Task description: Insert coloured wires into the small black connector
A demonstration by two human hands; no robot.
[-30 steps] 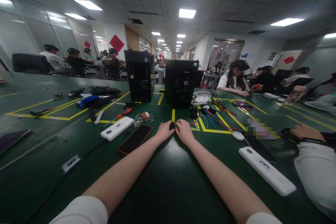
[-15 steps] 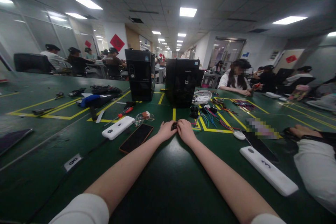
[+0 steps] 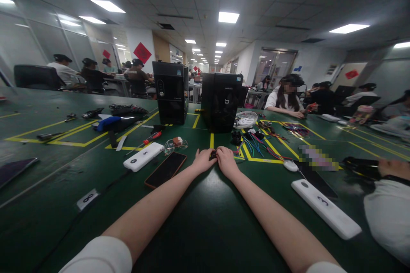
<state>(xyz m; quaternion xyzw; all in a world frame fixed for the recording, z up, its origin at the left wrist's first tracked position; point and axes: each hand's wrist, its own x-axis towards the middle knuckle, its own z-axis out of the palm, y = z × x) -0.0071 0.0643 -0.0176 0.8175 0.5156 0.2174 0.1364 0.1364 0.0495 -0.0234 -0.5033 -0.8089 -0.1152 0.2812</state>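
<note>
My left hand [image 3: 203,161] and my right hand [image 3: 226,161] meet over the green table, fingers closed on a small dark piece [image 3: 213,154] between them. Most of that piece is covered by my fingers, so its kind does not show. Left of my hands lies a phone [image 3: 165,169] with a dark screen and an orange-brown edge. To their right, a bundle of coloured wires [image 3: 254,144] with dark connectors spreads over the yellow tape. Straight ahead, beyond my hands, stands a black computer case [image 3: 221,102].
Another black case [image 3: 171,93] stands to the left. White power banks [image 3: 143,157] flank my arms, the right one [image 3: 326,208] marked 3. A red screwdriver [image 3: 151,137], a white basket [image 3: 246,119] and a mouse-shaped white item [image 3: 290,165] lie around. A co-worker's hand [image 3: 393,168] reaches in at right.
My hands stay together on the dark piece, nearly unmoved. At the right, the co-worker's hand has shifted right, and a black tool by it shows more fully.
</note>
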